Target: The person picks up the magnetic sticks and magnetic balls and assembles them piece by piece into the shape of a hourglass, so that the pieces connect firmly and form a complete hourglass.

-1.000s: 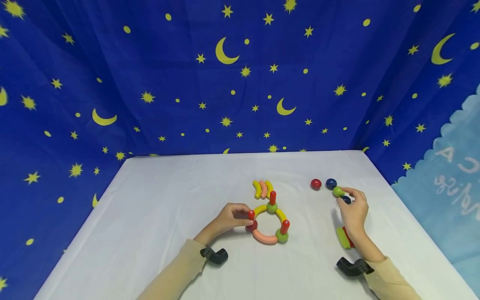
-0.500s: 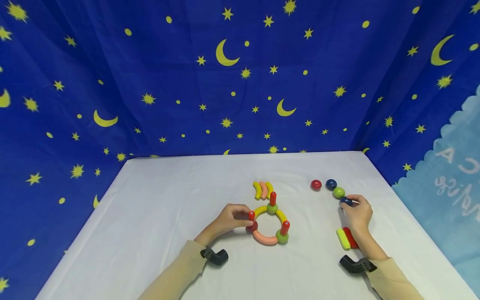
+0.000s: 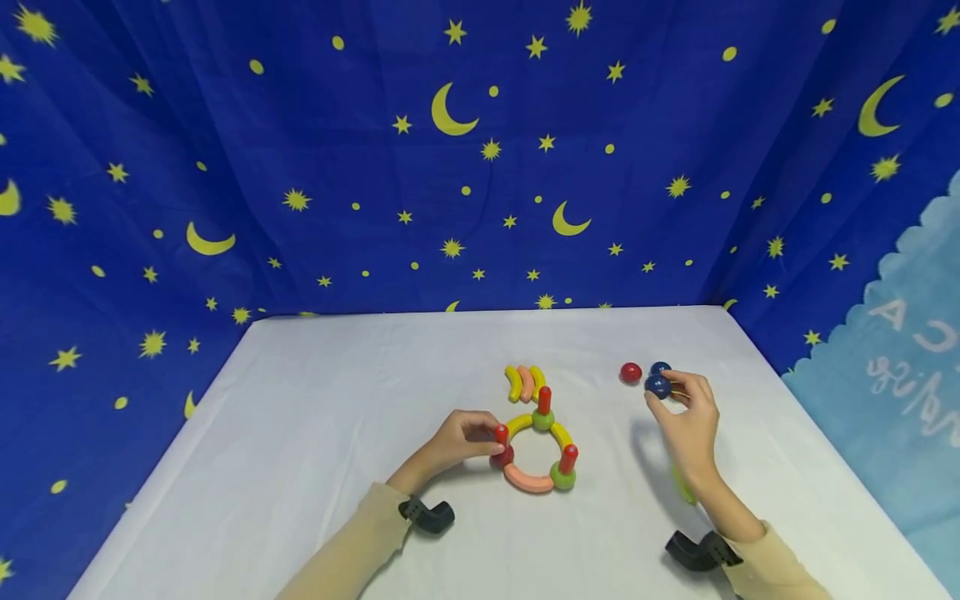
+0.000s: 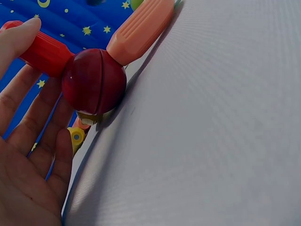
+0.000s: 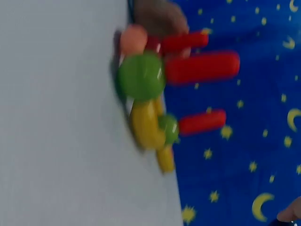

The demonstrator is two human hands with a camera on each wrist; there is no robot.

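Note:
My left hand (image 3: 461, 437) pinches the upright red rod (image 4: 47, 54) that stands in a dark red ball (image 4: 94, 82). That ball is part of a ring on the table, with green balls (image 3: 562, 477), yellow curved pieces (image 3: 561, 435) and a pink curved piece (image 3: 528, 480). Red rods (image 3: 545, 400) also rise from the two green balls. At the right, my right hand (image 3: 693, 425) pinches a dark blue ball (image 3: 657, 386) between thumb and fingers, apparently above the table. In the right wrist view only a fingertip (image 5: 291, 212) shows at the corner.
A loose red ball (image 3: 631, 372) and another blue ball (image 3: 660, 367) lie beyond the right hand. Behind the ring are yellow and pink curved pieces (image 3: 527, 383). A light green stick (image 3: 683, 485) is partly covered by the right forearm. A starry blue curtain (image 3: 375, 167) backs the table.
My right hand has picked up the near dark blue ball and moved it left and away from me, now covering the loose green ball. The left hand keeps its grip on the rod.

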